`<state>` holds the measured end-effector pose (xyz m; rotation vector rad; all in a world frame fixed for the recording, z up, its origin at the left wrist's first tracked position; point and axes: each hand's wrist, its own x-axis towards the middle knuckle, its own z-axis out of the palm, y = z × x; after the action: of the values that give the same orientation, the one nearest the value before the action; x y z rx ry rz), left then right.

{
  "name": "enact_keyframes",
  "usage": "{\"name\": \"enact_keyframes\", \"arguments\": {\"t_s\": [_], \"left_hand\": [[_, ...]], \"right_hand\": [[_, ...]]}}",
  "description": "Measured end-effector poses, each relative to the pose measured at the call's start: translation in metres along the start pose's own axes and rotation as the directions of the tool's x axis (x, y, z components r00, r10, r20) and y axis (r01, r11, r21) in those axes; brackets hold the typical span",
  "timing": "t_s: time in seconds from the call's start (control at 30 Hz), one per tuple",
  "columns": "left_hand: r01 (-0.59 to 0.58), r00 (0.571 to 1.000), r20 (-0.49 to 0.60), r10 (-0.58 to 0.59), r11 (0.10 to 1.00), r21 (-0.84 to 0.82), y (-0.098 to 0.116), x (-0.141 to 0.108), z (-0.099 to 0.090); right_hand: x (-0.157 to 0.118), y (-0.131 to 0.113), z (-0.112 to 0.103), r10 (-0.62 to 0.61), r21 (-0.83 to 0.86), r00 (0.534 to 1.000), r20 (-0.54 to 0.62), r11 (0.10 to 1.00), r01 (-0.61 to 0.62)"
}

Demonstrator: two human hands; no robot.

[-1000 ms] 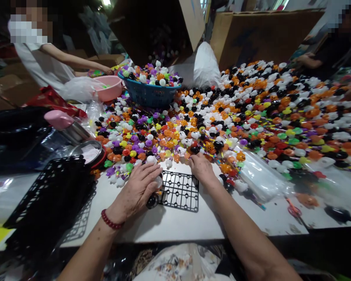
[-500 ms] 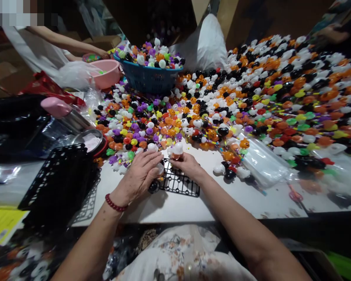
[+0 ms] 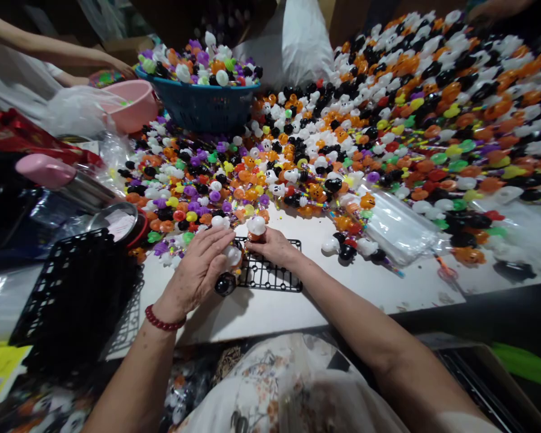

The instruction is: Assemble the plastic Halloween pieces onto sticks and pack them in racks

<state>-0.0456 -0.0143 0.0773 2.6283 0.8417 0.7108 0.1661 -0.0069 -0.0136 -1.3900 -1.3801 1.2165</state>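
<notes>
My left hand, with a dark red bead bracelet, lies with fingers stretched out against several small plastic toppers. A white topper shows beside its thumb and a shiny black topper below it. These sit at the left end of a black plastic grid rack on the white table. Over the rack, my right hand is closed around a topper with a white head and orange below. Its fingertips are partly hidden, and so is whatever is under the toppers.
A large heap of Halloween toppers on colourful sticks covers the table's back and right. Behind it stand a blue basket and a pink basin near another person's arm. Black racks are stacked left; clear plastic bags lie right.
The whole view has shifted, so things appear further left and a little higher. Both hands keep nearly the same place at the rack, with the white-headed topper still in my right hand.
</notes>
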Motion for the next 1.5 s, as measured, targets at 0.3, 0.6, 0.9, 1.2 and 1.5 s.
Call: {"name": "enact_keyframes", "arguments": {"t_s": [0.3, 0.6, 0.9, 1.2, 1.5], "left_hand": [[0.030, 0.999, -0.023, -0.029, 0.999, 0.030, 0.006, 0.001, 0.001], [0.044, 0.998, -0.035, -0.044, 0.999, -0.013, 0.009, 0.005, 0.001], [0.042, 0.999, 0.023, -0.044, 0.994, 0.102, 0.007, 0.004, -0.005], [0.037, 0.999, 0.005, -0.037, 0.999, 0.028, 0.006, 0.006, -0.008], [0.008, 0.999, -0.037, -0.007, 0.999, 0.037, 0.011, 0.007, -0.020]], "right_hand": [[-0.004, 0.003, 0.000, -0.080, -0.014, 0.997, 0.002, 0.997, 0.080], [-0.011, -0.006, 0.009, -0.169, -0.113, 0.985, 0.048, 0.978, 0.173], [-0.011, -0.024, 0.004, -0.150, -0.416, 0.976, 0.158, 0.887, 0.203], [-0.003, -0.023, 0.009, -0.187, -0.406, 0.955, 0.231, 0.873, 0.269], [-0.002, -0.019, 0.010, -0.198, -0.442, 0.945, 0.260, 0.846, 0.299]]}}
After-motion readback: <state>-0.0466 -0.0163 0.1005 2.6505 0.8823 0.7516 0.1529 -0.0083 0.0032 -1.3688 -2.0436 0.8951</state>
